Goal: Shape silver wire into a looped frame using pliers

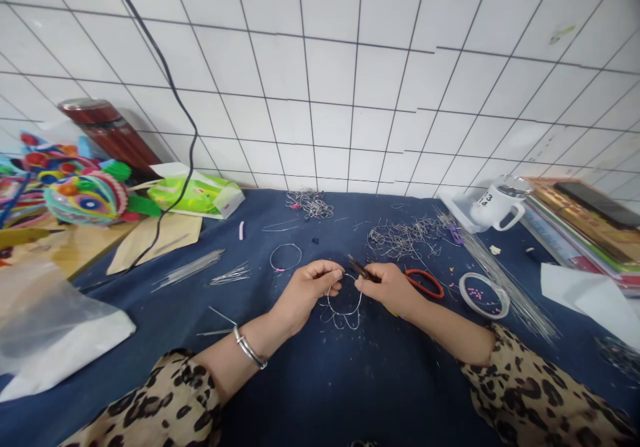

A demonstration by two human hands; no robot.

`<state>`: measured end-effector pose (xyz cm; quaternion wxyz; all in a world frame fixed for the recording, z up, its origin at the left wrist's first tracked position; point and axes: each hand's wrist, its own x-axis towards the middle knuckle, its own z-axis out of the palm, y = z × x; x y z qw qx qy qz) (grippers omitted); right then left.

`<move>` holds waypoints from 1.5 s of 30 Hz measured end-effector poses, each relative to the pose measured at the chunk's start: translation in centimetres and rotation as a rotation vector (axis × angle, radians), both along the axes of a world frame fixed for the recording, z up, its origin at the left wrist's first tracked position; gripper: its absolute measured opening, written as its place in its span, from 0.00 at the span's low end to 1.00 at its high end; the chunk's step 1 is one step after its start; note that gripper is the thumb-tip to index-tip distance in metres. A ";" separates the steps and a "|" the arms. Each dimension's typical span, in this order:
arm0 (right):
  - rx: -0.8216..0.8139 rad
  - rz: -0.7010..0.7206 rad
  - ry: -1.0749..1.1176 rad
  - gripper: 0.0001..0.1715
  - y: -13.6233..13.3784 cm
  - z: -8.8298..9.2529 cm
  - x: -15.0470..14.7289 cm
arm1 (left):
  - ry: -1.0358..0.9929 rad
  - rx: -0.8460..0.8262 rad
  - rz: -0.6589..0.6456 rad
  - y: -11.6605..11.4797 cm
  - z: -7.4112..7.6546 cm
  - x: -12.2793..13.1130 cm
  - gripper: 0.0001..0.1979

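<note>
My left hand (316, 282) pinches a thin wire ring (360, 302) near its upper left, between thumb and fingers. Several wire loops (353, 324) hang like petals along the ring's lower edge. My right hand (387, 287) is closed around dark-jawed pliers (361, 268), whose tips point up and left above the ring. Just right of that hand, an orange-red handle loop (425, 284) shows; I cannot tell whether it belongs to the pliers. Another wire ring with pink beads (285, 258) lies on the blue cloth, left of my hands.
Tangled wire (405, 237) lies behind my right hand, and a smaller tangle (310, 204) near the wall. Straight wires (505, 280) run beside a dish of pink beads (484, 296). A white mug (493, 206) stands at right. Cut wires (190, 269) and a plastic bag (65, 334) are left.
</note>
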<state>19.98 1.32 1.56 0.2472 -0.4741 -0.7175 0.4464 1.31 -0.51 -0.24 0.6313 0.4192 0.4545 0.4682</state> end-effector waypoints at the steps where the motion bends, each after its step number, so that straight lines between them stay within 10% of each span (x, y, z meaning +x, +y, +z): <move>1: 0.001 0.001 -0.006 0.15 0.0 0.0 0.0 | 0.002 0.001 0.005 0.0 0.0 0.0 0.10; 45: 0.149 0.072 -0.111 0.14 0.1 -0.2 -0.1 | 0.157 0.222 0.020 0.7 0.0 -0.1 0.09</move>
